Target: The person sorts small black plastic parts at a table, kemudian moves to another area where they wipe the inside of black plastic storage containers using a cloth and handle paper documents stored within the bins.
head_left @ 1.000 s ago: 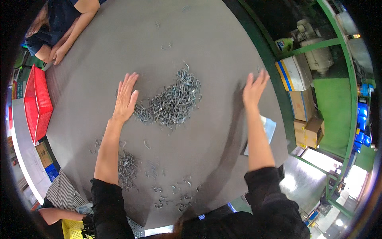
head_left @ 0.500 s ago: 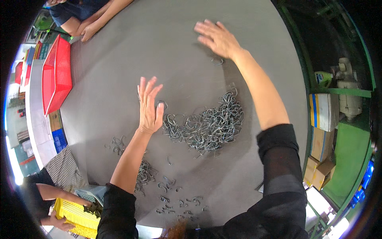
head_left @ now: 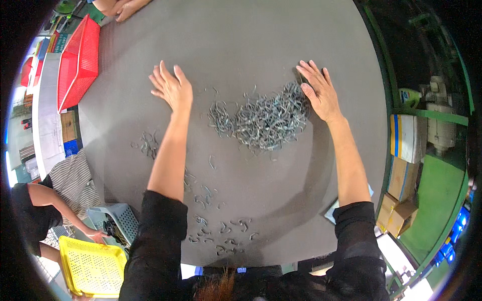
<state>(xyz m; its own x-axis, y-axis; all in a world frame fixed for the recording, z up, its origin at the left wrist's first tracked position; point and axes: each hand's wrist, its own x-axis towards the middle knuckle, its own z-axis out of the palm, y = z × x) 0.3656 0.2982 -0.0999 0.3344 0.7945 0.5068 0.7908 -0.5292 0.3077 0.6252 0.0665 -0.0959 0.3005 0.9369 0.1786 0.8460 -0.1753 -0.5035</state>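
A heap of small curved metal hooks (head_left: 273,120) lies on the grey tabletop (head_left: 241,35) in front of me. My right hand (head_left: 320,95) is at the heap's right end, fingers spread, thumb beside the outermost hooks; whether it touches them I cannot tell. My left hand (head_left: 173,93) is held out to the left of the heap, fingers apart and holding nothing. A small cluster of hooks (head_left: 149,144) sits left of my left forearm. Several loose hooks (head_left: 226,228) are scattered nearer to me, some partly hidden by that forearm.
A red basket (head_left: 80,62) stands at the table's left edge. Lower left, another person's hand (head_left: 95,235) reaches to a grey basket (head_left: 125,220) with dark pieces, beside a yellow basket (head_left: 93,266). Another person's arms (head_left: 125,7) rest far left. Cardboard boxes (head_left: 401,213) stand at right.
My right hand has come back from the far side to the heap's right end. My left hand has moved away leftward from the heap. The view has shifted; the yellow basket now shows bare inside.
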